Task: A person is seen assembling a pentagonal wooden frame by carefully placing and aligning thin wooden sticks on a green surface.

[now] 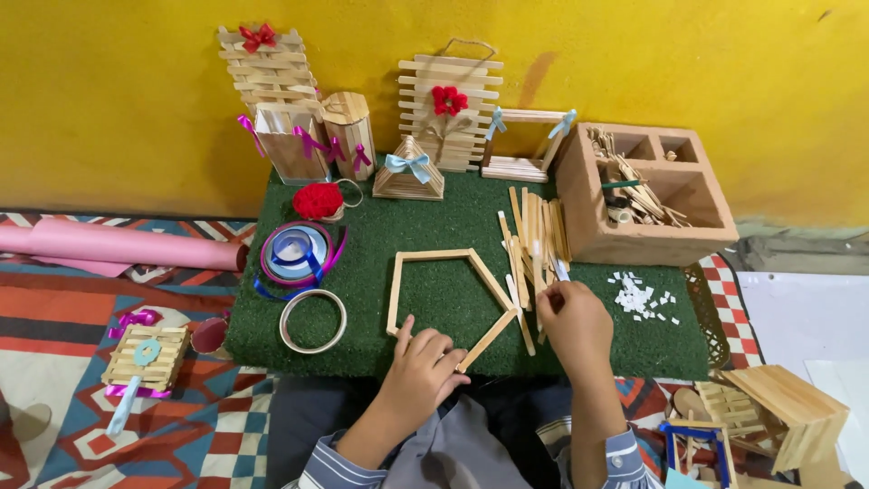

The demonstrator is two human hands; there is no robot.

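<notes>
A frame of flat wooden sticks (445, 292), shaped like a house outline, lies on the green turf mat (380, 240). My left hand (419, 365) rests on the frame's lower edge, fingers pressing the bottom stick near the left side. My right hand (572, 319) is closed on a thin stick-like tool with a pale tip (558, 268) at the frame's lower right corner. A loose pile of wooden sticks (534, 240) lies just beyond that hand.
A wooden compartment box (639, 192) with sticks stands at the right. Small white bits (641, 298) lie near it. Ribbon spools (297, 254), a tape ring (312, 321), a red pom-pom (318, 200) and stick crafts (272, 68) fill the left and back. A pink roll (109, 243) lies left.
</notes>
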